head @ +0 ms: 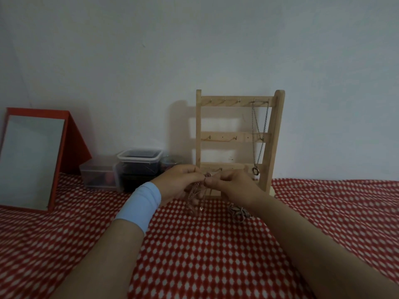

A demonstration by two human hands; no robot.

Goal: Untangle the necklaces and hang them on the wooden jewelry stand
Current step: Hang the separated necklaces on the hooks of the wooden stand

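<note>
Tangled necklaces hang pinched between left hand and right hand, near the far edge of the red cloth; tugging hard could tighten the knot or snap a chain.

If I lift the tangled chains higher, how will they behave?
Probably floppy: the tangled chains sag in loose loops below the left hand and right hand pinching them. Likely light, since fingertips alone carry them. Thin links may snag easily.
</note>
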